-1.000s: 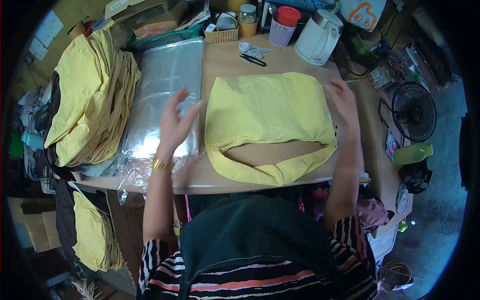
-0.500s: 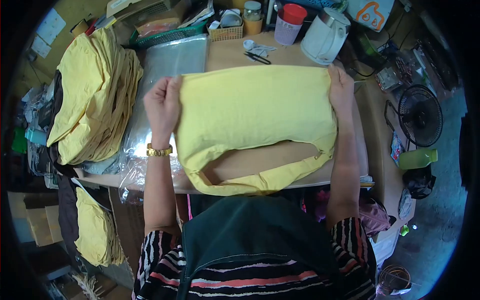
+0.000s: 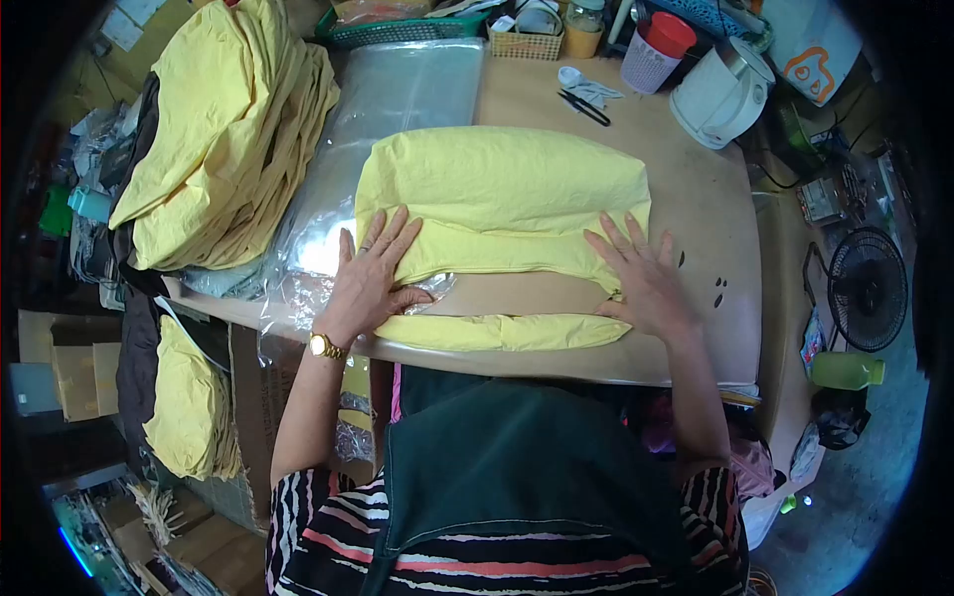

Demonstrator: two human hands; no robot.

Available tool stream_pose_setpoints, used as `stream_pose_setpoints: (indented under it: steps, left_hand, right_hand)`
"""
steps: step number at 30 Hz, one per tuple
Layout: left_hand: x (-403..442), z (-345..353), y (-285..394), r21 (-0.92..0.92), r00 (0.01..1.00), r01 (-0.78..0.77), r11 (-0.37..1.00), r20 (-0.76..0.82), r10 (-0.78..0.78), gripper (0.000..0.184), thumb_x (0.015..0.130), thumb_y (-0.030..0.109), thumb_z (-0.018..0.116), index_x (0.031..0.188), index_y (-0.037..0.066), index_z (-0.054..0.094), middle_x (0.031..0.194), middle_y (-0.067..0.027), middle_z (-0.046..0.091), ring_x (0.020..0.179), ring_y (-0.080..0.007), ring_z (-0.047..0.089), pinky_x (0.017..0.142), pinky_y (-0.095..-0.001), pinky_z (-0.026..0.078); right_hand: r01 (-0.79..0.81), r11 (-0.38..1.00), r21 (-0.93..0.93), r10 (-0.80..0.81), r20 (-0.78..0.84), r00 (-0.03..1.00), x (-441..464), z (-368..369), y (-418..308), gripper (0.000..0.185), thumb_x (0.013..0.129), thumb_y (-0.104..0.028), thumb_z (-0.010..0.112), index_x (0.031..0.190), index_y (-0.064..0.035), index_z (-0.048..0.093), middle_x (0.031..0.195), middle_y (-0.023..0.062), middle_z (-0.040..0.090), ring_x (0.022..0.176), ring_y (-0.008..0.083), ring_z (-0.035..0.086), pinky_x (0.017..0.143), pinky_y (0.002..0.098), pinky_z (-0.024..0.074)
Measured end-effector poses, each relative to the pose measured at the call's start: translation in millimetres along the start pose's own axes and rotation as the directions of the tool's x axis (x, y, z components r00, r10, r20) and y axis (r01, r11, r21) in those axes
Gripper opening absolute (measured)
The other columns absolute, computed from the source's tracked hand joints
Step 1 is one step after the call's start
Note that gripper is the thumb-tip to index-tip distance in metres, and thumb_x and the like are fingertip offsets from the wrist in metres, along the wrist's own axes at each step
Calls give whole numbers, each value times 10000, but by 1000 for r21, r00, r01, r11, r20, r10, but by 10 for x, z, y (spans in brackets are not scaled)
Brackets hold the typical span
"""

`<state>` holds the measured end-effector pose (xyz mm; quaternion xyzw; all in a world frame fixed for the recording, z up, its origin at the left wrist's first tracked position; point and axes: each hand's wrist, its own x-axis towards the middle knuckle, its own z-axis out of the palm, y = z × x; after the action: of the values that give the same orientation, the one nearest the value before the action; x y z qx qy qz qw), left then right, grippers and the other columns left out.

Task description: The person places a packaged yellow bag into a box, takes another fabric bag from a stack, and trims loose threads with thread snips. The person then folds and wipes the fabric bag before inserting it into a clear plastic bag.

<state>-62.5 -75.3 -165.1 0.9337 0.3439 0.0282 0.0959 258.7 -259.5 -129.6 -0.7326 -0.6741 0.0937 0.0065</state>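
Observation:
A yellow cloth bag (image 3: 507,194) lies flat on the table, its broad body away from me and its strap (image 3: 467,333) running along the near side, a gap between them. My left hand (image 3: 370,283), with a gold watch on the wrist, is open, its spread fingers resting on the bag's left part and its thumb near the strap. On the right part lies my right hand (image 3: 646,283), also open with fingers apart. Its thumb side is by the place where strap and body meet.
Left of the bag are clear plastic sheets (image 3: 412,89) and a tall pile of yellow cloth (image 3: 214,149). Black thread snips (image 3: 584,107), a white kettle (image 3: 723,94) and a purple cup (image 3: 651,65) stand or lie toward the back. A black fan (image 3: 868,288) is at the right.
The bag was held stretched by its upper corners in both closed hands. It now lies on the table, and both hands have let go, opened and moved nearer to me. The view has shifted.

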Motion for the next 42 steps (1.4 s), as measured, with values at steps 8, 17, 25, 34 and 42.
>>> stream_pose_setpoints:
  steps: [8,17,25,34,42]
  left_hand:
    - [-344,-342,312,-304,921,-388,870,-102,375,361,808,389,713,1026,108,652,1023,-46,628,970,-233,588,983,-461,371]
    - [-347,-24,53,-529,972,-215,821,-32,234,249,901,261,639,793,39,613,676,-139,591,688,-323,592,695,-375,481]
    - [-272,-393,137,-801,968,-13,598,140,209,366,843,341,722,1014,24,657,778,-88,629,741,-270,631,680,-367,494]
    - [-35,78,1278,-340,935,-275,899,125,333,327,896,331,630,1048,42,613,825,-164,645,745,-347,641,660,-414,510]
    - [67,103,1597,-393,872,-490,778,-209,444,285,897,286,629,944,9,584,684,-176,589,648,-378,603,626,-451,500]
  right_hand:
    - [256,936,242,-199,-236,951,-355,87,-96,435,694,-287,783,1059,-114,620,1078,66,585,1096,268,529,1106,571,210]
    - [209,912,354,-141,-208,968,-403,349,303,162,828,-153,693,733,-80,583,617,51,495,639,220,521,938,441,346]
    - [85,546,834,50,-133,990,-519,11,248,150,788,-134,725,816,-59,599,760,59,553,807,223,558,848,377,398]
    - [199,960,197,-63,-540,840,-599,44,-522,128,792,-78,704,879,-24,628,881,92,626,829,218,614,763,347,466]
    - [-301,-153,941,358,337,871,-1099,634,-295,224,998,-195,519,1040,16,584,971,106,669,787,194,684,701,308,563]
